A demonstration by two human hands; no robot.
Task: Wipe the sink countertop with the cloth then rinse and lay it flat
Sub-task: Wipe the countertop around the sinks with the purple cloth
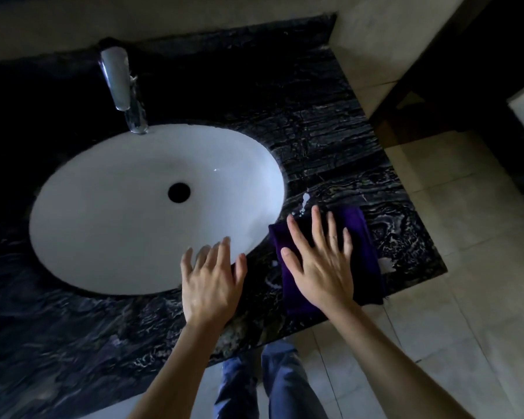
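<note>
Looking down on a dark, white-veined marble worktop (330,140), dim light all round. Sunk into it, an oval white basin (109,213), nothing inside but the black drain hole (179,192) right of centre. At the basin's 12 o'clock, a chrome tap (120,83), spout tipped over the rim, no stream visible. Pale tiled wall (194,13) running along the back edge; pale floor tiles (466,237) out at 3 o'clock past the worktop's end.

Down at the basin's 4 o'clock, a purple cloth (365,255), folded to a rough rectangle, flat on the worktop, its near edge right at the front lip. Right hand (319,264) on top of it, palm down, fingers straight and spread, pressing the fabric. Wet glints (304,204) on the stone just beyond the fingertips, another pale patch (386,264) at the cloth's 3 o'clock edge.

Left hand (209,282) just beside the cloth at its 9 o'clock, fingers fanned and relaxed, holding nothing, reaching over the basin's near rim; touching the surface or hovering, hard to say. Between the hands, a narrow strip of bare marble. Nothing else standing on the worktop near the cloth.

Below the front edge at 6 o'clock, blue jeans (285,385) over the floor tiles.
</note>
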